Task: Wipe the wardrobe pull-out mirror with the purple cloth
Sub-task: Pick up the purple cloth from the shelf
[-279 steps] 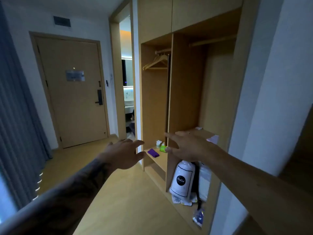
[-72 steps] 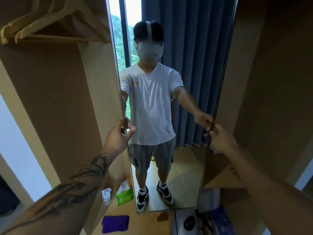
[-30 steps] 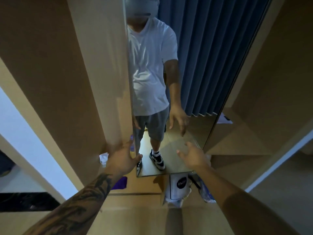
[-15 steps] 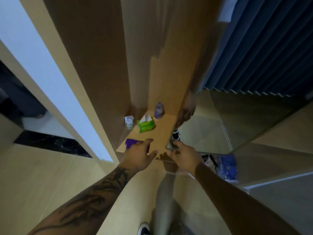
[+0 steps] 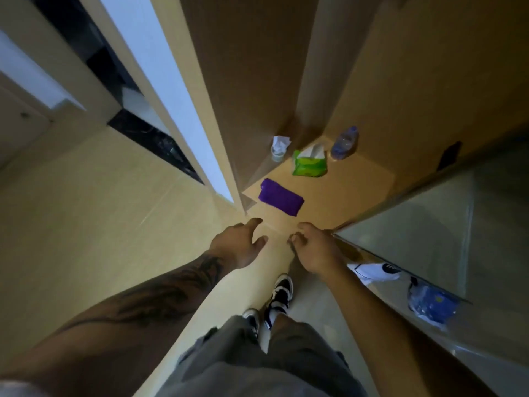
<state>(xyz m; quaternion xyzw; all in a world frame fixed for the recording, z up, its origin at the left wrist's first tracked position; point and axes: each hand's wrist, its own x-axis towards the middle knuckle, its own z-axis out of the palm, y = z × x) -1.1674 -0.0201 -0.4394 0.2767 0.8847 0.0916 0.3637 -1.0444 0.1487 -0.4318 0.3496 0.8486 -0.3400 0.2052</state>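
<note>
The folded purple cloth (image 5: 281,200) lies flat on the low wardrobe shelf (image 5: 343,193), near its front left corner. The pulled-out mirror (image 5: 415,233) stands to the right, its lower edge angled across the view. My left hand (image 5: 240,244) hovers just below the shelf's front edge with fingers spread, a short way from the cloth and holding nothing. Beside the mirror's lower corner, my right hand (image 5: 315,250) hangs with loosely curled fingers, also holding nothing.
Behind the cloth on the shelf stand a green tissue pack (image 5: 309,165), a small plastic bottle (image 5: 344,143) and a cup with crumpled paper (image 5: 279,149). A white bag (image 5: 375,272) and a blue packet (image 5: 432,305) lie under the mirror. My shoes (image 5: 279,296) are on the wooden floor.
My head has tilted further down, so my legs and shoes now show. Both hands have come off the mirror's edges and dropped toward the shelf front; the cloth is now uncovered.
</note>
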